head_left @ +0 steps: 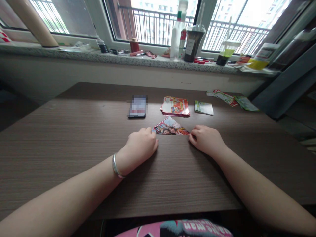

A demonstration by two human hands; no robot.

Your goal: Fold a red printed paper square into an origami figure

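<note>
A sheet of printed paper (171, 127), folded into a triangle, lies on the brown table with its point away from me and its long edge towards me. My left hand (144, 141) is curled over its left corner, fingers closed, and a silver bangle circles that wrist. At the opposite corner my right hand (205, 137) has thumb and forefinger pinched together on the paper. Just beyond the triangle is a stack of colourful printed cards (175, 106). My fingers hide both lower corners of the paper.
A blurred-out phone (137, 107) lies left of the card stack, and a small green-and-white pile of cards (203, 107) lies right of it. Loose leaflets (225, 98) are at the far right. Bottles (175, 41) and a dark drink cup (194, 42) stand on the windowsill (81, 56).
</note>
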